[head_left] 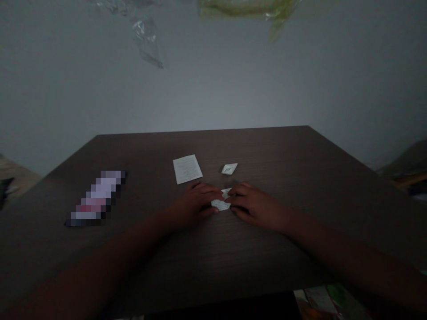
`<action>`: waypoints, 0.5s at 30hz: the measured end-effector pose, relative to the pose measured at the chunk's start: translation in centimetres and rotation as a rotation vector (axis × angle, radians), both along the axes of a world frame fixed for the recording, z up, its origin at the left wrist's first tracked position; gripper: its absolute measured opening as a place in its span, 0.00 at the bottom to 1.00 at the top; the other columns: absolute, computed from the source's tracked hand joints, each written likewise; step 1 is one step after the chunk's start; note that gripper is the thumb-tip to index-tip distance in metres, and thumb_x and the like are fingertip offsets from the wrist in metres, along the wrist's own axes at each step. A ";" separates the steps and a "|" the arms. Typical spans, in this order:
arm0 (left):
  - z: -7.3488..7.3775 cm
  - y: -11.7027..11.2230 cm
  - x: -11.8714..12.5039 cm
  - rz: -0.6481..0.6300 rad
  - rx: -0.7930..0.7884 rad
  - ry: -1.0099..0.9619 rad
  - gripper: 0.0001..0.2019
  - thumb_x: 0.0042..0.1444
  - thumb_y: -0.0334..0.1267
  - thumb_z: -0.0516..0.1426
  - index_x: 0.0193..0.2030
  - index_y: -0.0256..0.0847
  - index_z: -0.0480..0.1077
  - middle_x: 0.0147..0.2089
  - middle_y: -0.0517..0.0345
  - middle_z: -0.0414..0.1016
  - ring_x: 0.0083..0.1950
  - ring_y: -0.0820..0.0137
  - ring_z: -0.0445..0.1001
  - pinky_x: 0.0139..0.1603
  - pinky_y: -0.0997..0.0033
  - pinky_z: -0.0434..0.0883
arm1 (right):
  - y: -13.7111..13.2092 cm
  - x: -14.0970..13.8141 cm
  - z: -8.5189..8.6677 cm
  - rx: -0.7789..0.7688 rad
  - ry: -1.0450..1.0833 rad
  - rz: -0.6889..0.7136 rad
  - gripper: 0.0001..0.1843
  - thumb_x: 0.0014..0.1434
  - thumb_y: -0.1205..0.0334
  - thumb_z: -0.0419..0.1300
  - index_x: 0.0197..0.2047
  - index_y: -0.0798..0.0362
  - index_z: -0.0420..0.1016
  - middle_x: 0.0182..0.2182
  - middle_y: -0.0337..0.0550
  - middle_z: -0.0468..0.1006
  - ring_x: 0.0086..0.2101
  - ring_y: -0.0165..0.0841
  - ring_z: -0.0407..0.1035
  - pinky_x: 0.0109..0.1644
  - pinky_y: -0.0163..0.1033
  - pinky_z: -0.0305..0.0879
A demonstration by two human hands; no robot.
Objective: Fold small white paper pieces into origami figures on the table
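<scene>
A small folded piece of printed paper lies on the table in front of me, partly covered by my fingers. My left hand holds it at its left side, with fingertips pressed onto it. From the right, my right hand grips the other side, its fingers bent over the paper's edge. Just beyond my hands sits a small folded paper boat. To its left rests a flat square sheet of printed paper.
The dark wooden table reaches back to a pale wall. A blurred-out phone-like object lies on the left. Clear plastic and yellow plastic hang on the wall. Assorted items show below the near edge.
</scene>
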State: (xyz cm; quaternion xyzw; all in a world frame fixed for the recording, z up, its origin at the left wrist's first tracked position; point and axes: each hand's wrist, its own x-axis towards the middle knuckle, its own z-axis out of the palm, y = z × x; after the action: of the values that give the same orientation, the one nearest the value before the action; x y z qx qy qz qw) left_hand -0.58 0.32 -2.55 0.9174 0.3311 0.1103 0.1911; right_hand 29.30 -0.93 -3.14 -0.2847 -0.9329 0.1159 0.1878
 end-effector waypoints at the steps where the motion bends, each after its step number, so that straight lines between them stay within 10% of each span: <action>1: -0.2 0.1 -0.1 0.000 0.017 0.000 0.18 0.77 0.38 0.66 0.71 0.47 0.78 0.73 0.47 0.82 0.76 0.49 0.77 0.83 0.35 0.62 | 0.0 0.0 0.0 -0.001 -0.004 0.000 0.17 0.78 0.66 0.65 0.66 0.49 0.86 0.57 0.53 0.86 0.60 0.47 0.78 0.68 0.58 0.77; 15: 0.3 1.0 -1.1 -0.112 0.208 0.096 0.21 0.77 0.24 0.56 0.68 0.47 0.80 0.67 0.51 0.88 0.69 0.58 0.84 0.87 0.34 0.55 | -0.2 -0.1 0.8 -0.011 -0.036 0.008 0.14 0.78 0.66 0.66 0.62 0.51 0.88 0.56 0.54 0.86 0.58 0.46 0.79 0.70 0.59 0.76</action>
State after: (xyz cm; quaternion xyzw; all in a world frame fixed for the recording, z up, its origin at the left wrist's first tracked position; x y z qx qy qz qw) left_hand -1.64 1.33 -2.22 0.9535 0.2750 0.0893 0.0849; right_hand 29.17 -1.13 -2.30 -0.2839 -0.9366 0.1169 0.1689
